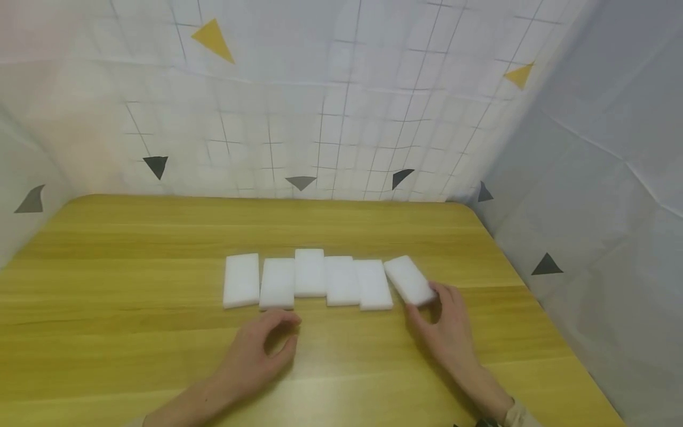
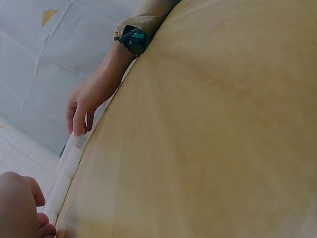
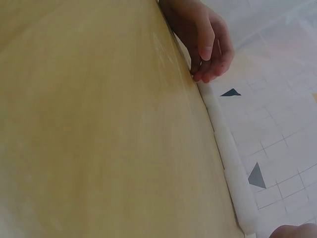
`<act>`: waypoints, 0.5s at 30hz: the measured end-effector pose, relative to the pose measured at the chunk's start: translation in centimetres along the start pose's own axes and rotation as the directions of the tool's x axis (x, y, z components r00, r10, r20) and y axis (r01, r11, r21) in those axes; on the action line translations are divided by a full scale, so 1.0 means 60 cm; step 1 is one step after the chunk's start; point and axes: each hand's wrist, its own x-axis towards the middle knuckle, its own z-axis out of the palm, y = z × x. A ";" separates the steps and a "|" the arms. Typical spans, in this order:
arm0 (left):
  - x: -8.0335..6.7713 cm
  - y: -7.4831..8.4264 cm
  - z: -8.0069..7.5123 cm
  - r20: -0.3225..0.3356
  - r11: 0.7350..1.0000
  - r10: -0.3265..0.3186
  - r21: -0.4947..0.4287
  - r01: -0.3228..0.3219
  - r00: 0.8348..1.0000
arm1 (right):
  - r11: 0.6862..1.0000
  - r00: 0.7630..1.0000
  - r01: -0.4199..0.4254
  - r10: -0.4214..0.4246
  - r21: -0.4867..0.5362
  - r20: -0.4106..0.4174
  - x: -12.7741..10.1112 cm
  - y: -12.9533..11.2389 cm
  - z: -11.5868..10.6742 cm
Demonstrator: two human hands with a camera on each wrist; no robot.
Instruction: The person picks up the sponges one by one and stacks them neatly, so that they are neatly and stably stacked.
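Several white rectangular blocks, which look like sponges, lie side by side in an uneven row on the table. At the right end, one white sponge [image 1: 409, 280] is turned at a slant, and my right hand [image 1: 448, 326] pinches its near corner between thumb and fingers. My left hand [image 1: 258, 356] rests on the table just in front of the second sponge from the left [image 1: 277, 283], fingers loosely curved with nothing between them. Whether its fingertips touch that sponge I cannot tell. The left wrist view shows the right hand [image 2: 89, 106] at the row's far end.
The wooden table [image 1: 133, 350] has rounded far corners. Behind it hangs a white sheet [image 1: 299, 130] with grid lines and triangles, and a grey sheet [image 1: 603, 196] borders the right side. A dark watch [image 2: 133, 40] sits on the right wrist.
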 end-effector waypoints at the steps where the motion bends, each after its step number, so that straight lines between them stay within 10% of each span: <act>1: 0.000 0.000 0.000 0.000 1.000 0.002 0.000 -0.002 1.000 | 1.000 1.000 0.006 -0.006 0.005 -0.007 0.000 0.000 0.000; 15: 0.000 0.001 0.000 0.004 1.000 0.003 0.009 -0.003 1.000 | 0.994 0.992 0.086 -0.079 0.070 -0.099 0.000 0.002 -0.001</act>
